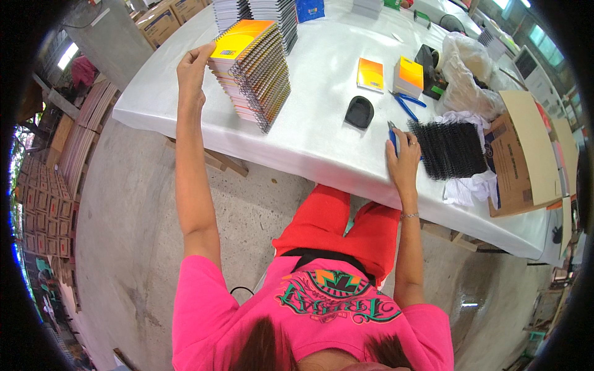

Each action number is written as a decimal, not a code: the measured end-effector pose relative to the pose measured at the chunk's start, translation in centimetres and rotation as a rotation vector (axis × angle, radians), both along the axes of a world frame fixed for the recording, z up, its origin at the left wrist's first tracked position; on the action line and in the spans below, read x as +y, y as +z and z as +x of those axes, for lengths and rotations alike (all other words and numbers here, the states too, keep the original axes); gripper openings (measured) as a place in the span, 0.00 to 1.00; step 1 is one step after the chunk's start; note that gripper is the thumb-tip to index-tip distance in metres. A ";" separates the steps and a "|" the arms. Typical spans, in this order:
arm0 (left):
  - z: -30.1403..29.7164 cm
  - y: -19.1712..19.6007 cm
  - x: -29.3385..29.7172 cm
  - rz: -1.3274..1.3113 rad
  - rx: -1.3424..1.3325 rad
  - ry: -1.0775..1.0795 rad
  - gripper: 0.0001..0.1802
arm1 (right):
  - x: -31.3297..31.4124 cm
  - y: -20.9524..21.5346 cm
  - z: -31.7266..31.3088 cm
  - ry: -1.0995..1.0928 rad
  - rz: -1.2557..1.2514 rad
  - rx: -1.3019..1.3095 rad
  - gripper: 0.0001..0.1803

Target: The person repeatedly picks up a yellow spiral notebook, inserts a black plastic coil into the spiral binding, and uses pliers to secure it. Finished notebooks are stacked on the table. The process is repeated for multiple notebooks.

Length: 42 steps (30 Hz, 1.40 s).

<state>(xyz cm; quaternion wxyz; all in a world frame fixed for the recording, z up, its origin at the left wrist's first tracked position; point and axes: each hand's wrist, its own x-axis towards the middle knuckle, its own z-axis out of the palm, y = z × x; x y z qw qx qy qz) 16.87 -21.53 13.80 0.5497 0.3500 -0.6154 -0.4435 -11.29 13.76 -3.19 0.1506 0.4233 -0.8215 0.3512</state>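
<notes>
Right hand: at right of centre in the frame, the right hand [405, 154] is curling round blue-handled pliers [393, 137]; the tips are pointing away from the body
Black coils: just right of that hand, a pile of black coils [448, 149] is lying over white cloth [461, 190]; a cardboard box [510, 157] is standing at the frame's right
Black pad: near the middle, a black pad [359, 112] is lying apart from both hands; a second pair of blue-handled pliers [408, 106] is resting farther up
Notebook stack: at upper left of centre, the spiral-bound notebook stack [241, 93] is standing with its coils facing right
Left hand: well apart from the right, the left hand [193, 71] is touching the stack's upper left corner; whether it is pinching, I cannot tell
Handling: the tall stack is probably needing steady fingertips and no sideways push; keeping the plier tips clear of covers and loose coils seems wise
Far stacks: along the top edge, more notebooks [281, 18] are standing beside a blue packet [309, 9]
</notes>
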 end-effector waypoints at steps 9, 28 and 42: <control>1.0 -0.3 0.3 -0.193 -0.044 0.147 0.24 | -4.7 5.1 -8.8 -0.047 -0.363 0.027 0.14; -4.5 -3.4 17.9 -0.730 -0.096 -0.023 0.08 | -8.7 5.4 -19.5 -0.408 -0.199 -0.057 0.14; -11.9 -9.9 21.4 -0.916 -0.820 -0.432 0.32 | 0.6 5.7 2.4 0.347 0.052 -0.072 0.15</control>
